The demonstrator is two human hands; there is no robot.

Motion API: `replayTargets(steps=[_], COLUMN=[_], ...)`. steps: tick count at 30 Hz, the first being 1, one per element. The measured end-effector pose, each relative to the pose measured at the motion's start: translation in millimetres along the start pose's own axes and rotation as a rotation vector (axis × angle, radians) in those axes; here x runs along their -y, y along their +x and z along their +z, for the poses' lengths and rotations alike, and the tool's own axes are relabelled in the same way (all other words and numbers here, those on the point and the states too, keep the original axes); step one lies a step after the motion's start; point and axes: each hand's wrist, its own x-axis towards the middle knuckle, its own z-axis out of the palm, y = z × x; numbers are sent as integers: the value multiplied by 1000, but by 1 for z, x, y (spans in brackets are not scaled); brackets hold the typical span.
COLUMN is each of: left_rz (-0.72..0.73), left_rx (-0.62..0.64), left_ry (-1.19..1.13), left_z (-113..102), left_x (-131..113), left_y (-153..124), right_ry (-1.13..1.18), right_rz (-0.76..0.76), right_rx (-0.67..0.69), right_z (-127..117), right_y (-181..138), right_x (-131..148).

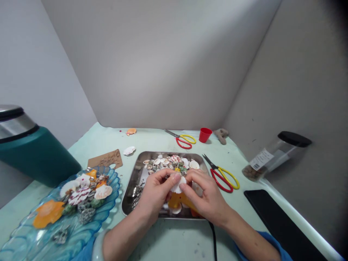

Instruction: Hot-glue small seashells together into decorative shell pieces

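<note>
A white scallop shell [177, 186] is pinched between my two hands, above the near part of a metal tray [127, 198]. My left hand [160, 186] grips its left side with thumb and forefinger. The fingers of my right hand [202, 190] close on its right side. Behind and beneath the hands lies a yellow-orange tool [178, 200], mostly hidden, which looks like a glue gun. Small shells [160, 162] of several colours fill the back of the tray. Dark silvery bits [138, 192] lie along its left side.
A blue scalloped plate [108, 214] with shells and stones stands at left, by a green bottle [40, 156]. Scissors [221, 174] lie right of the tray, more scissors [181, 139] behind it. Also here are a red cup [204, 135], a clear jar [272, 156] and a black cord [214, 239].
</note>
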Motion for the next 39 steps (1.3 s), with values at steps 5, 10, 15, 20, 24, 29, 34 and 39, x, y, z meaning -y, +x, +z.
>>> replayTargets(steps=[5, 10, 15, 20, 24, 29, 34, 39], left_rz=[-5, -35, 10, 31, 14, -14, -17, -29], left_rx=[-16, -53, -38, -4, 13, 23, 7, -18], left_ry=[13, -22, 28, 51, 52, 15, 7, 9], left_z=[3, 4, 3, 2, 1, 2, 2, 1], left_x=[-3, -4, -5, -4, -4, -2, 0, -2], left_y=[-1, -1, -2, -1, -1, -1, 0, 0], right_ry=[-8, -14, -22, -17, -3, 10, 5, -7], right_rz=[23, 32, 25, 18, 16, 46, 65, 70], right_rx=[-30, -30, -13, 9, -7, -46, -51, -54], right_z=[2, 2, 2, 2, 1, 1, 2, 1], right_y=[0, 0, 0, 0, 0, 1, 1, 1], right_x=[-2, -2, 0, 0, -1, -2, -3, -2])
